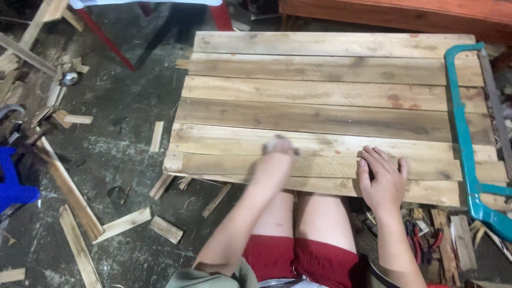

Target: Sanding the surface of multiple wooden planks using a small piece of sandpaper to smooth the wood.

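Red shorts [298, 258] and bare knees sit closest, tucked under the near edge of a panel of wooden planks [330, 106]. Left hand [273, 162] is blurred, pressed on a near plank; something small seems to lie under its fingers [278, 144], though whether they grip it cannot be told. Right hand [383, 178] lies flat, fingers [376, 157] spread, holding nothing. Beyond its fingers, at the panel's right edge, rests a teal hacksaw [464, 138]. Wood offcuts [166, 229] lie on the floor, left of the left fingers.
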